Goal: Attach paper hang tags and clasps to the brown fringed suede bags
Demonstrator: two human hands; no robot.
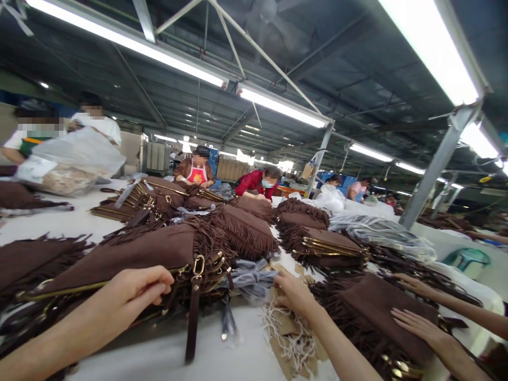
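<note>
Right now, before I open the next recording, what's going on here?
The person's right hand is at a heap of brown tags with white strings; whether its fingers grip one is hidden. The left hand is loosely curled in front of a stack of brown fringed bags, with nothing visible in it. At the right, another person's hand lies on a brown bag.

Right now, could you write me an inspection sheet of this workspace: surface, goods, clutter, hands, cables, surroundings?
Surface: white table, largely covered.
Goods: brown fringed bags, piled up.
Clutter: card tags with white strings, plastic wrapping.
Hands: left hand curled beside a bag, contact unclear; right hand at the tags, grip unclear.
Cables: nothing seen on the table.
Surroundings: lit ceiling lamps, co-workers; another person's hand on a bag.
</note>
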